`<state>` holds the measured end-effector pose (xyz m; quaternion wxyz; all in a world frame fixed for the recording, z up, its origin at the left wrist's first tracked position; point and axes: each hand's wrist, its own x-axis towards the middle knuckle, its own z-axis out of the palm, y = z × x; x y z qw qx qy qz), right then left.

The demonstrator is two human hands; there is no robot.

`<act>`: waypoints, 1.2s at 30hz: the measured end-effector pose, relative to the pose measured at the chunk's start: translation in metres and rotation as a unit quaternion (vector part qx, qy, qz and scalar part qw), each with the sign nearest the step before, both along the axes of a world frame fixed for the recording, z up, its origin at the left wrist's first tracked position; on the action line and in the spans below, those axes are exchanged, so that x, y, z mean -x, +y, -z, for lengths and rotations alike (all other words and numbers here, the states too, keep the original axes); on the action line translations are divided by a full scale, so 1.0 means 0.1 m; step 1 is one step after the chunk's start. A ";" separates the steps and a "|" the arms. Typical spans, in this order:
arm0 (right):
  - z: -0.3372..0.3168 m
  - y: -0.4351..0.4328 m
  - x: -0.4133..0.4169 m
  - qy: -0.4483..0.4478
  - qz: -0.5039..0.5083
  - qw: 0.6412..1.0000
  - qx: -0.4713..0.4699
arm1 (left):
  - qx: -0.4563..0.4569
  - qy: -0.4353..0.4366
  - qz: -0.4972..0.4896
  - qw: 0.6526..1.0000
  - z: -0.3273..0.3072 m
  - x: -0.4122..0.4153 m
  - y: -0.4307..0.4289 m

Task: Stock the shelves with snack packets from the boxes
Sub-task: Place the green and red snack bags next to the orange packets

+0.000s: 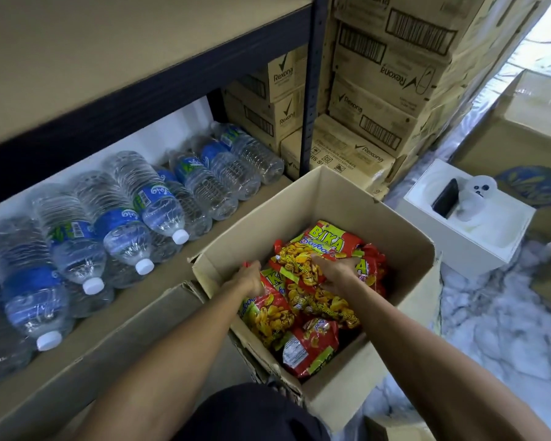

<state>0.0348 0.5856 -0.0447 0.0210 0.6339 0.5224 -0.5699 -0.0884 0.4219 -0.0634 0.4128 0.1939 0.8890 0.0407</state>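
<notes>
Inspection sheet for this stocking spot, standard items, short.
Surface: marbled floor; lower shelf board beside it.
Job's things: open cardboard box holding red-and-yellow snack packets.
Clutter: white box with a dark phone upright in it.
Hands: left hand and right hand each grip a packet in the box.
Cables: nothing seen.
Surroundings: water bottles lying on the shelf; stacked Rexona cartons.

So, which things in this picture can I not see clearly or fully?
All in the head view:
- The snack packets: the lower layers in the box are covered by the top ones, so the count is unknown.
- The right hand: its fingertips are hidden among the packets it grips.
- The water bottles: the row is cut by the left edge.
- The white label on one packet: the print is too small to read.
</notes>
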 end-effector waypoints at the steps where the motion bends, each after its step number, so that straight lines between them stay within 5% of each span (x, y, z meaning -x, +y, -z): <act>1: -0.01 -0.01 0.02 -0.001 0.004 1.000 -0.003 | -0.011 -0.008 -0.021 1.000 -0.01 -0.01 0.01; 6: 0.05 0.02 -0.04 0.066 -0.013 0.995 0.080 | -0.080 0.011 -0.095 0.992 -0.06 0.04 -0.02; 12: -0.03 0.11 -0.18 0.025 -0.085 0.992 0.089 | -0.116 0.010 -0.140 0.983 -0.13 0.07 0.02; 18: -0.28 0.12 -0.31 -0.015 -0.060 0.986 0.155 | -0.024 -0.034 -0.001 0.999 -0.19 0.10 -0.06; 24: -0.21 0.01 -0.16 0.008 -0.073 0.983 0.171 | -0.060 -0.023 0.048 0.997 -0.17 0.03 -0.12; 36: -0.80 0.20 -0.42 0.066 -0.039 0.991 0.105 | -0.178 0.158 0.156 0.959 -1.07 0.04 -0.03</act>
